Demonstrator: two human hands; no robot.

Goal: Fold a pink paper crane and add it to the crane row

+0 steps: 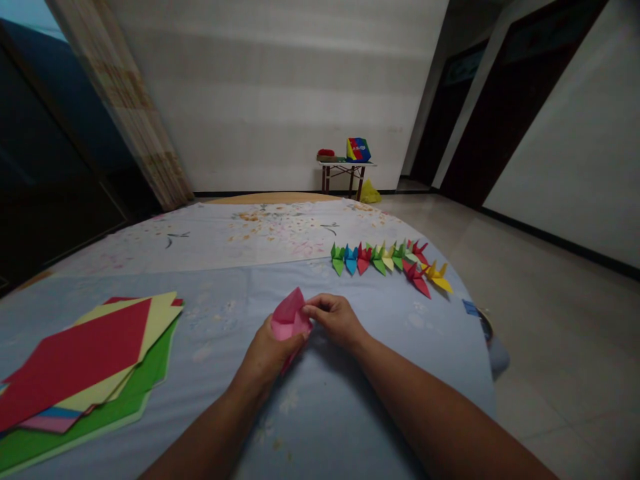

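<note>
A partly folded piece of pink origami paper (290,312) is held just above the table, its upper flap standing up to a point. My left hand (273,350) grips it from below and the left, thumb across its front. At its right edge, my right hand (337,320) pinches the paper between thumb and fingertips. The lower part of the paper is hidden behind my left thumb and palm.
Several folded paper cranes (379,259) in mixed colours stand in a row at the right. A stack of coloured paper sheets (95,353) lies at the left. The round table has a flowered cloth (220,373). A small side table (345,164) stands by the wall.
</note>
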